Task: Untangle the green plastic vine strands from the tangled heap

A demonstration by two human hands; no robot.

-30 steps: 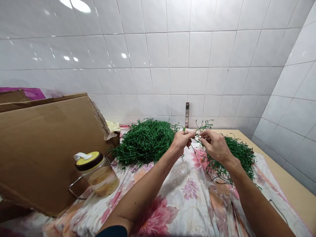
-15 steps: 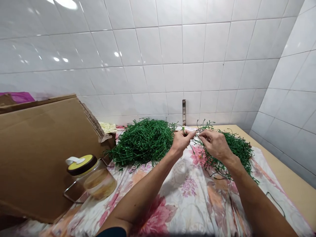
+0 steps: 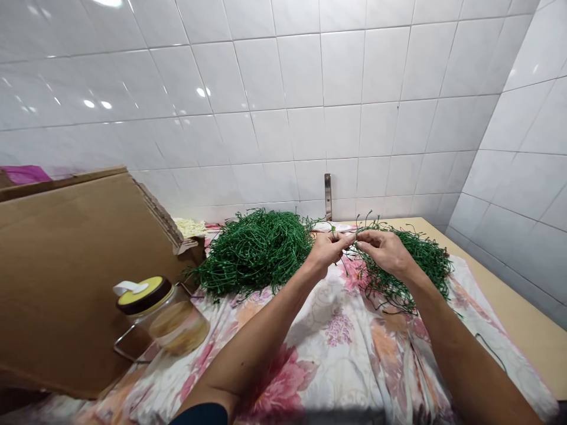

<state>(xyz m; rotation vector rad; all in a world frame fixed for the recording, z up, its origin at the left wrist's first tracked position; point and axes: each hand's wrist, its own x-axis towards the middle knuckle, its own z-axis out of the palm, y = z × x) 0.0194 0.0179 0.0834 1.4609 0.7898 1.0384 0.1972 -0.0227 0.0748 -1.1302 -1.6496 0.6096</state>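
Note:
A large heap of thin green plastic stems [image 3: 257,251] lies on the flowered cloth left of centre. A smaller, looser heap of green stems [image 3: 425,260] is on the right, partly behind my right forearm. Between the heaps, my left hand [image 3: 330,251] pinches a green stem, whose small tip shows above the fingers. My right hand [image 3: 383,249] meets it fingertip to fingertip, thumb and fingers pressed together on green stems. Several thin stems stick up behind the right fingers. The exact spot where the fingertips meet is too small to make out.
A big cardboard box [image 3: 75,277] stands at the left. In front of it is a jar with a yellow and brown lid [image 3: 163,324]. Pale yellow pieces [image 3: 189,228] lie behind the box's edge. A tiled wall [image 3: 301,133] closes off the back, with a metal bracket [image 3: 328,196].
My right hand's fingertips have come closer to my left hand's, and its thumb now lies straighter. The whole view has shifted slightly. Both heaps look the same.

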